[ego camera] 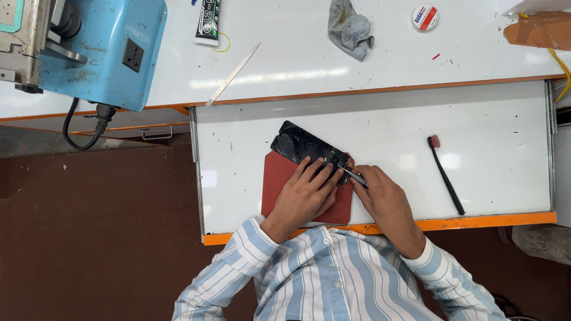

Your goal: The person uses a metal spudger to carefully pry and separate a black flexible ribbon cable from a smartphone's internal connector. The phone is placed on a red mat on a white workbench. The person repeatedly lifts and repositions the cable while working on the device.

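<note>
Two hands at work on an opened black phone.

Left hand (306, 196) lies flat, fingers spread, pinning the opened black phone (306, 148) on a red rectangular mat (279, 178); right hand (383, 199) grips a thin metal-tipped tool (352, 175) touching the phone's near end.

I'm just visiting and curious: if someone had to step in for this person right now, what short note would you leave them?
Left hand: pressed flat on the dark phone, holding it steady on the red mat.
Right hand: grips a thin metal tool, tip at the phone's near end.
The phone lies open side up on the pull-out white shelf; small parts show at its near end.
Done: the phone is opened and laid out.
Left: I cannot tell how far the work at the tool tip has got.
Nearby: a black brush to the right; long tweezers, a grey rag and a glue tube on the upper bench.
</note>
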Motion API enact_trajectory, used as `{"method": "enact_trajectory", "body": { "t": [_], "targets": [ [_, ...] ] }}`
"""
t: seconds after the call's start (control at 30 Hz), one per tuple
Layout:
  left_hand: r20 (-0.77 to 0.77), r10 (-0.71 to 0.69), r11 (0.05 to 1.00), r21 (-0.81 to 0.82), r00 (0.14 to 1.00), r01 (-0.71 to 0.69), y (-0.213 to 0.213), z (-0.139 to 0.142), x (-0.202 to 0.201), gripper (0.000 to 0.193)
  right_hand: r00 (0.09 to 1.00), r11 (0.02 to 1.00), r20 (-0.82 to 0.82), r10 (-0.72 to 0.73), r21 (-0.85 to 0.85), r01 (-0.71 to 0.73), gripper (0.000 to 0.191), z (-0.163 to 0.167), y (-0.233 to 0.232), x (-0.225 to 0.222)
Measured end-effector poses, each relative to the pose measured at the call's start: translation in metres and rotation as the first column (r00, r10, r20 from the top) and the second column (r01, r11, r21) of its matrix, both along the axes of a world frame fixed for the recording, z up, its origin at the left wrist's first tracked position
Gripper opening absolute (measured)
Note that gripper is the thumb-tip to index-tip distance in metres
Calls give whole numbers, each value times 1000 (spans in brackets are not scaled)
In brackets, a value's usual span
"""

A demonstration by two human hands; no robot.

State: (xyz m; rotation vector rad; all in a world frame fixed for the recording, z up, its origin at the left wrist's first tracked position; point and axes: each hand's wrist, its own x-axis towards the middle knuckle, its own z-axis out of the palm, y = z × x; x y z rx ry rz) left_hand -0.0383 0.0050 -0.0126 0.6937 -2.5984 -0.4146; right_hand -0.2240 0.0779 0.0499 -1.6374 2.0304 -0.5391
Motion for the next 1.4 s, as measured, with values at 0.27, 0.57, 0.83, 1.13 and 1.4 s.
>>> {"method": "enact_trajectory", "body": {
  "t": [0.27,0.57,0.83,1.13,1.4],
  "targets": [
    [20,6,1000,-11,1000,-6,0,-3,-1,37,999,993,-35,32,-115,-36,21,-3,1,-4],
    [25,5,1000,-7,1000,-5,1,1,0,39,1000,998,8,-12,-65,12,29,0,3,2],
    [24,8,1000,-1,1000,-8,1,1,-1,39,997,1000,-75,12,-10,-12,26,4,-1,1],
    [16,7,1000,-4,1000,-7,0,1,0,38,1000,999,-30,11,-49,-12,29,6,1,2],
    [6,3,1000,-5,1000,-3,0,1,-1,37,998,992,25,-58,118,55,29,0,0,0]
  ]
}}
